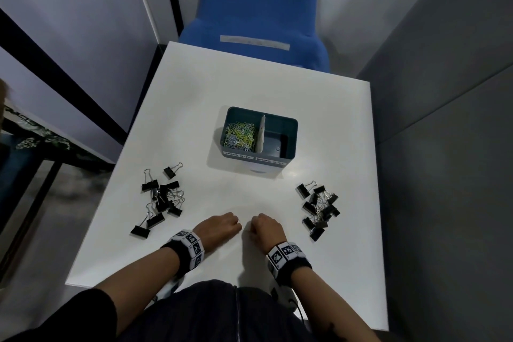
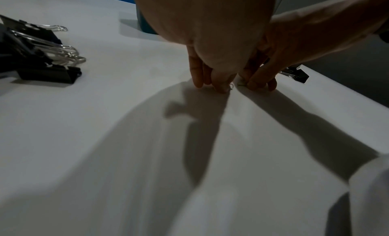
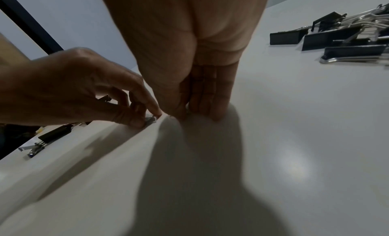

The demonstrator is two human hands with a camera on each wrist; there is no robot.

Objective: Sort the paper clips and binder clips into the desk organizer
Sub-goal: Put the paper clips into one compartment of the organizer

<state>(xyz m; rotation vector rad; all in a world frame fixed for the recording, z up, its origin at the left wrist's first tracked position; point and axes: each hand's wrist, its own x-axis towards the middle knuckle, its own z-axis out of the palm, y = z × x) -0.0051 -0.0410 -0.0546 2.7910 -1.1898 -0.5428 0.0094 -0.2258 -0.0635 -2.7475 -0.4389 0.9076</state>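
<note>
A teal desk organizer point(image 1: 251, 166) stands mid-table; its left compartment holds coloured paper clips point(image 1: 240, 133), its right compartment looks empty. Black binder clips lie in a left pile point(image 1: 162, 197) and a right pile point(image 1: 319, 208). Both hands sit side by side at the table's front centre, fingertips down on the surface. My left hand point(image 1: 238, 226) point(image 3: 148, 120) pinches a small pale paper clip point(image 3: 152, 119) between thumb and forefinger. My right hand point(image 1: 253, 228) point(image 2: 256, 85) has curled fingers closed around a small paper clip point(image 2: 242, 84) on the table.
The white table point(image 1: 194, 108) is bare between the hands and the organizer. A blue chair point(image 1: 258, 8) stands behind the far edge. Grey partition walls close in on both sides. The left pile point(image 2: 42, 56) and right pile point(image 3: 347, 38) flank the hands.
</note>
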